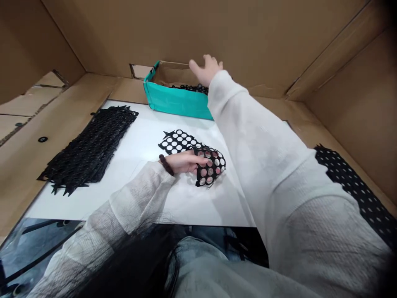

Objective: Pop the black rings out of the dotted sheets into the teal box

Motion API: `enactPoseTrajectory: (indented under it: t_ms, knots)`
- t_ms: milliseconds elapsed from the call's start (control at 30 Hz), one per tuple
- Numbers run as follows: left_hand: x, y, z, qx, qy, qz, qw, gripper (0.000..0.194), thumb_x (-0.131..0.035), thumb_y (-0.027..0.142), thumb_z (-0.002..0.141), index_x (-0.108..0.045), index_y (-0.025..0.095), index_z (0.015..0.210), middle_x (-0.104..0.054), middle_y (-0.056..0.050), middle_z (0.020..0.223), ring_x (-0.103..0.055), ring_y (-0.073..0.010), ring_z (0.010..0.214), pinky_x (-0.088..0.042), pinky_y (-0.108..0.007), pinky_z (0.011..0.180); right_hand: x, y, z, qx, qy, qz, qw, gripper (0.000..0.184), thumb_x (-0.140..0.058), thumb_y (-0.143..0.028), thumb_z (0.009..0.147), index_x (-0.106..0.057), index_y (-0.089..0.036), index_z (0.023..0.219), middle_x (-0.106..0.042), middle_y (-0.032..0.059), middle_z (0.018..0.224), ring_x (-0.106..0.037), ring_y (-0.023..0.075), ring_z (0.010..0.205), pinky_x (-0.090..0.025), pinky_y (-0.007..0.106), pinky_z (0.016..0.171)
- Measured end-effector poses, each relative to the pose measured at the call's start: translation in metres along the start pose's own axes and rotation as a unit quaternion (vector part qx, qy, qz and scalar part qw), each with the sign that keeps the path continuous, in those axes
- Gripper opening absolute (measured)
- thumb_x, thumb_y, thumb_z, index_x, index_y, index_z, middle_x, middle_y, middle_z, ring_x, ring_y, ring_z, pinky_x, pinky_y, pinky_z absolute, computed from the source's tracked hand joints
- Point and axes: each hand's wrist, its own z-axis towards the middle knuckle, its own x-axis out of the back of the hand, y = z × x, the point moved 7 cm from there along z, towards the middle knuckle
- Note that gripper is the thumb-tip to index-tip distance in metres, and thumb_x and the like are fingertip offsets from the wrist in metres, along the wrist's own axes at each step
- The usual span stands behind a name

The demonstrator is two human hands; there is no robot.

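Note:
A black sheet with rows of round holes is bent over at its right end, where my left hand grips it with the thumb on top. Its flat part rests on the white tabletop. Farther back, my right hand hangs over the right side of a teal-sided cardboard box, fingers apart, with nothing seen in it. Inside that box lie small black rings. My right sleeve hides the box's right end.
A thick stack of black perforated sheets lies at the left. Another black perforated sheet or pile is at the far right, partly behind my arm. One black ring sits on the left cardboard. Tall cardboard walls enclose the back and sides.

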Motion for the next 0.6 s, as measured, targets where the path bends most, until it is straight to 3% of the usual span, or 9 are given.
enactPoseTrajectory:
  t_ms: [33,67,133,200,300,400,467,533,600]
  knots:
    - [-0.001,0.0,0.0,0.004,-0.007,0.0,1.0,0.027,-0.069,0.029,0.074,-0.062,0.012,0.093,-0.067,-0.007,0.078,-0.061,-0.0139,0.061,-0.046,-0.027,0.056,-0.001,-0.006,-0.019,0.01,0.02,-0.023,1.0,0.05,-0.047,-0.04,0.088,-0.043,-0.001,0.119,-0.038,0.0206,0.133,-0.021,0.0413,0.133,-0.01,0.058,0.11]
    - [-0.001,-0.001,0.0,0.01,-0.01,0.003,1.0,0.025,-0.068,0.032,0.075,-0.062,0.011,0.087,-0.066,-0.007,0.074,-0.06,-0.0145,0.059,-0.045,-0.026,0.053,-0.006,-0.017,-0.039,0.055,0.023,-0.06,0.996,0.042,-0.043,-0.036,0.09,-0.046,-0.003,0.116,-0.042,0.0201,0.13,-0.032,0.035,0.128,-0.019,0.052,0.11]
    - [-0.001,-0.002,-0.001,0.024,-0.006,0.009,1.0,0.026,-0.065,0.037,0.077,-0.061,0.011,0.082,-0.065,-0.007,0.068,-0.058,-0.0141,0.054,-0.04,-0.024,0.045,-0.037,-0.038,-0.078,0.182,-0.087,-0.097,0.975,0.033,-0.039,-0.03,0.092,-0.052,-0.007,0.112,-0.054,0.0165,0.118,-0.047,0.0257,0.113,-0.033,0.041,0.103]
    - [-0.002,-0.004,-0.002,0.038,0.001,0.009,0.999,0.028,-0.064,0.039,0.078,-0.061,0.012,0.084,-0.064,-0.007,0.068,-0.055,-0.0118,0.048,-0.034,-0.022,0.039,-0.075,-0.042,-0.113,0.239,-0.228,-0.132,0.935,0.034,-0.049,-0.026,0.088,-0.051,-0.008,0.117,-0.057,0.015,0.116,-0.05,0.0247,0.111,-0.035,0.037,0.101]
    - [-0.009,-0.008,-0.006,0.058,0.0,0.008,0.998,0.034,-0.064,0.043,0.077,-0.063,0.014,0.094,-0.066,-0.008,0.076,-0.053,-0.0106,0.047,-0.03,-0.021,0.036,-0.113,-0.026,-0.134,0.185,-0.316,-0.2,0.909,0.055,-0.061,-0.029,0.08,-0.044,-0.005,0.126,-0.049,0.0219,0.128,-0.045,0.0309,0.12,-0.036,0.038,0.1]
    - [-0.016,-0.007,-0.016,0.067,0.007,0.01,0.998,0.045,-0.059,0.053,0.078,-0.064,0.013,0.1,-0.066,-0.01,0.078,-0.052,-0.0104,0.047,-0.03,-0.021,0.036,-0.127,-0.012,-0.133,0.123,-0.331,-0.238,0.905,0.059,-0.064,-0.035,0.077,-0.046,-0.004,0.124,-0.051,0.0237,0.125,-0.048,0.0331,0.116,-0.04,0.037,0.091]
    - [-0.017,0.0,-0.03,0.053,0.025,0.024,0.998,0.053,-0.055,0.06,0.078,-0.065,0.012,0.099,-0.066,-0.011,0.077,-0.051,-0.0105,0.048,-0.031,-0.022,0.039,-0.129,-0.008,-0.13,0.098,-0.347,-0.229,0.904,0.053,-0.064,-0.035,0.077,-0.051,-0.005,0.118,-0.061,0.0203,0.112,-0.057,0.0284,0.102,-0.042,0.032,0.08]
    - [-0.014,0.01,-0.053,0.019,0.041,0.057,0.997,0.056,-0.058,0.062,0.075,-0.066,0.011,0.097,-0.067,-0.012,0.079,-0.052,-0.0106,0.052,-0.032,-0.022,0.041,-0.128,-0.006,-0.129,0.092,-0.371,-0.215,0.899,0.034,-0.064,-0.032,0.076,-0.06,-0.009,0.101,-0.067,0.0149,0.095,-0.06,0.0228,0.085,-0.04,0.028,0.07]
    - [-0.01,0.021,-0.082,-0.027,0.044,0.109,0.993,0.049,-0.07,0.049,0.071,-0.064,0.011,0.1,-0.068,-0.014,0.096,-0.055,-0.0115,0.062,-0.034,-0.02,0.044,-0.124,-0.008,-0.125,0.109,-0.38,-0.21,0.894,0.016,-0.064,-0.028,0.075,-0.063,-0.013,0.08,-0.068,0.0104,0.083,-0.059,0.0191,0.076,-0.037,0.027,0.066]
